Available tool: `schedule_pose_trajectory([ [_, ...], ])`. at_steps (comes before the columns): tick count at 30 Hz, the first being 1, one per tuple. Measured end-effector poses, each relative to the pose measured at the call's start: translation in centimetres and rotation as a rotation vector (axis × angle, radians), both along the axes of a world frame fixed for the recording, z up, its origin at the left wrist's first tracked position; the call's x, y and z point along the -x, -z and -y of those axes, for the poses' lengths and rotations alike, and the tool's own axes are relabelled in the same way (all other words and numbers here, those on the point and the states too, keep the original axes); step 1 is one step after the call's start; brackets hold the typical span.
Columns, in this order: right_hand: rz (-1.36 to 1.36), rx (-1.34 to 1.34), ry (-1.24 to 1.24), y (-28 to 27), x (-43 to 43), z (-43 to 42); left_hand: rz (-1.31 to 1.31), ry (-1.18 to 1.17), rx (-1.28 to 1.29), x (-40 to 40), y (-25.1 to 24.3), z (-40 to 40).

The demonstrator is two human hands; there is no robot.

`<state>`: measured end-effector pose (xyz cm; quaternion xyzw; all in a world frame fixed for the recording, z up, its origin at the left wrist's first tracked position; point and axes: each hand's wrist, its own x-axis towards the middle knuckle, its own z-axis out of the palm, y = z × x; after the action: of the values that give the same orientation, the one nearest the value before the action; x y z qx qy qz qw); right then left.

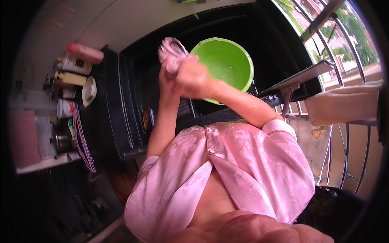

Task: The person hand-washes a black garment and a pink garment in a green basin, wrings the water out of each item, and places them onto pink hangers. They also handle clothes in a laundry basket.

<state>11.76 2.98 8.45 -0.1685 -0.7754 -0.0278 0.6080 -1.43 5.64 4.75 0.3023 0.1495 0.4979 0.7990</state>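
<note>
A bunched pale pink cloth (173, 50) is squeezed between my two hands, its loose folds sticking up past them. My left hand (166, 77) grips it from below. My right hand (194, 76), blurred, is wrapped around it just beside the left; the fingers partly overlap, so their exact grip is hidden. To the right of the cloth, and partly behind my right hand and forearm, is a light green plastic basin (231, 65). It stands in a black sink (146, 70), and a few whitish specks show on its bottom.
Several pump bottles (76, 66), a pink bottle (86, 54) and a white dish (89, 91) line the ledge at left. Striped cords (82, 142) hang over that ledge's front. A metal bracket (299, 76) juts in at right, near window bars (349, 48) and a hanging towel (343, 103).
</note>
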Motion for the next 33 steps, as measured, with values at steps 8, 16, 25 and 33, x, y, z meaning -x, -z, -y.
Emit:
schedule_pose_trajectory([
  [8, -1.292, 0.812, -0.624, -3.8, -0.1, -1.4, -0.155, -0.621, -0.380, -5.6, -11.0, 2.2],
  [16, 0.017, 0.854, 0.052, -2.8, -4.1, -0.3, -0.779, -0.448, -1.217, -5.0, -10.5, 2.8],
  [25, -0.404, 1.214, -0.396, -1.3, -3.2, -3.2, -0.089, -0.249, -0.161, -3.7, -11.3, -0.2],
  [33, 0.185, -0.028, -0.180, -5.8, -4.3, -1.1, -0.273, -0.346, -0.001, -3.5, -10.2, -0.4],
])
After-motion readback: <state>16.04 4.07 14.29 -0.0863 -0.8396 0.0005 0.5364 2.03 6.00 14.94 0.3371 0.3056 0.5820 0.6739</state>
